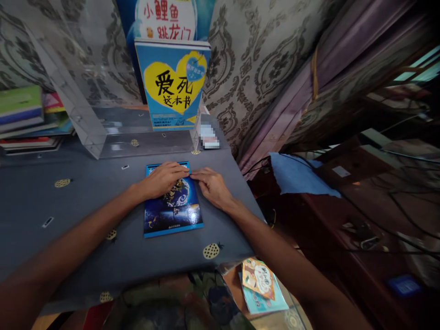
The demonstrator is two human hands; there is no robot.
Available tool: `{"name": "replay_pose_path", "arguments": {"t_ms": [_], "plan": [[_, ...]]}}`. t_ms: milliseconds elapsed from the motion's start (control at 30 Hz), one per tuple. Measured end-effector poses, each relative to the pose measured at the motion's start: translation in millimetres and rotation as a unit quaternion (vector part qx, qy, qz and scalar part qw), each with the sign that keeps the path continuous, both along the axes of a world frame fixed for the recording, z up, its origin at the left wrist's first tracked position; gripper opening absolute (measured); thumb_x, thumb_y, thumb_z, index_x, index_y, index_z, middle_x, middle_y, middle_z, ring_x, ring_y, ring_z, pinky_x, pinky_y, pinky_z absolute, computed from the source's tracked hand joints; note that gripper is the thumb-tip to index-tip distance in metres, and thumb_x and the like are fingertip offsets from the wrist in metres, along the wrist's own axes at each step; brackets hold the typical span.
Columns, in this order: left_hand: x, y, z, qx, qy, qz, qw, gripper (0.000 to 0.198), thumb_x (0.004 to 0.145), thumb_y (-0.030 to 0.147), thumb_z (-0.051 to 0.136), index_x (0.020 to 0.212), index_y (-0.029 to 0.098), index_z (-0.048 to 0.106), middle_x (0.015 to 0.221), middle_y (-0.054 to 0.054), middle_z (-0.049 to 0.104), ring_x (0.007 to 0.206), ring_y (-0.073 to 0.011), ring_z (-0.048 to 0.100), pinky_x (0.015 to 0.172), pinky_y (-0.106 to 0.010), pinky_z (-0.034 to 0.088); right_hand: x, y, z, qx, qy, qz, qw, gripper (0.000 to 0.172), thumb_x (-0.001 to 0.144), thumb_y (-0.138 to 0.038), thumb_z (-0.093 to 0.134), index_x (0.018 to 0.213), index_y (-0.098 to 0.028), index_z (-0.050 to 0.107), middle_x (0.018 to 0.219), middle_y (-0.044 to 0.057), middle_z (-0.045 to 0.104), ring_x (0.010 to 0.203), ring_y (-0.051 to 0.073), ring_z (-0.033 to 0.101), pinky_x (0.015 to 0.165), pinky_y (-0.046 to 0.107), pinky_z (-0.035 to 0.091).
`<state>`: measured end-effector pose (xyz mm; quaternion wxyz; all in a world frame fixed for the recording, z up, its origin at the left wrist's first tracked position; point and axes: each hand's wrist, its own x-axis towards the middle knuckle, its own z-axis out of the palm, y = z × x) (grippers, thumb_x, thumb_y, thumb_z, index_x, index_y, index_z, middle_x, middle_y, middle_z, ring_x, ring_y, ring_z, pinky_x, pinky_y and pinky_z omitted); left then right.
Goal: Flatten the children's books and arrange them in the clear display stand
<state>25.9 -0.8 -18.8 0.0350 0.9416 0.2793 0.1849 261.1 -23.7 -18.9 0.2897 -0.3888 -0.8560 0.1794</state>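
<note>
A closed blue book (pixel 173 217) lies flat on the table, its dark cover showing a globe. My left hand (pixel 165 178) rests flat across the upper part of the cover, fingers stretched toward the right edge. At that right edge, near the top corner, my right hand (pixel 215 187) has its fingers drawn together, their tips against the book. The fingertips of both hands nearly meet there. My left hand hides the title and part of the globe.
Behind the book, a clear acrylic stand (pixel 118 144) holds an upright blue book with a yellow heart (pixel 175 87). Stacked books (pixel 24 114) sit at the left. Books (pixel 263 286) lie below the table's right side. A dark red desk (pixel 309 220) with cables and a blue cloth (pixel 297 174) stands right.
</note>
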Motion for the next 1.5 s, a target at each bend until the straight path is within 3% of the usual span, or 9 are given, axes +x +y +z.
{"name": "replay_pose_path", "arguments": {"t_ms": [233, 567, 933, 1233, 1500], "plan": [[0, -1, -1.2, 0.003, 0.003, 0.006, 1.000, 0.037, 0.094, 0.010, 0.047, 0.127, 0.020, 0.063, 0.132, -0.008, 0.066, 0.121, -0.0212, 0.059, 0.106, -0.045, 0.047, -1, -2, 1.6, 0.001, 0.012, 0.001, 1.000, 0.044, 0.080, 0.000, 0.048, 0.104, -0.020, 0.078, 0.109, 0.006, 0.076, 0.104, 0.023, 0.068, 0.097, 0.044, 0.054], [3, -9, 9.9, -0.024, -0.002, -0.011, 1.000, 0.032, 0.097, 0.019, 0.049, 0.124, 0.023, 0.066, 0.130, -0.004, 0.068, 0.124, -0.0210, 0.059, 0.108, -0.047, 0.046, 8, 1, 5.3, -0.009, 0.012, 0.033, 0.999, 0.045, 0.081, 0.001, 0.045, 0.100, -0.021, 0.078, 0.105, 0.005, 0.077, 0.103, 0.022, 0.069, 0.095, 0.041, 0.055], [4, -18, 1.7, -0.005, -0.019, 0.003, 1.000, 0.036, 0.098, 0.014, 0.044, 0.128, 0.020, 0.062, 0.135, -0.007, 0.065, 0.130, -0.0213, 0.055, 0.111, -0.048, 0.044, 6, 1, 2.8, -0.026, 0.050, 0.033, 0.998, 0.048, 0.076, 0.002, 0.045, 0.099, -0.023, 0.079, 0.105, 0.003, 0.078, 0.102, 0.021, 0.070, 0.097, 0.043, 0.055], [-5, -6, 5.1, -0.007, -0.002, 0.011, 1.000, 0.038, 0.098, 0.015, 0.043, 0.132, 0.021, 0.060, 0.137, -0.007, 0.063, 0.130, -0.0200, 0.056, 0.111, -0.046, 0.044, 3, 2, -1.0, -0.006, 0.022, 0.064, 0.998, 0.052, 0.080, 0.001, 0.045, 0.119, -0.020, 0.073, 0.124, 0.008, 0.072, 0.120, 0.022, 0.064, 0.107, 0.047, 0.050], [1, -27, 7.6, -0.013, 0.016, 0.010, 1.000, 0.041, 0.097, 0.012, 0.042, 0.132, 0.022, 0.060, 0.140, -0.006, 0.061, 0.134, -0.0221, 0.052, 0.112, -0.048, 0.040, 14, -20, 0.4, 0.022, -0.021, 0.057, 0.998, 0.047, 0.086, -0.002, 0.045, 0.121, -0.021, 0.071, 0.136, 0.009, 0.065, 0.128, 0.024, 0.058, 0.110, 0.051, 0.046]]}}
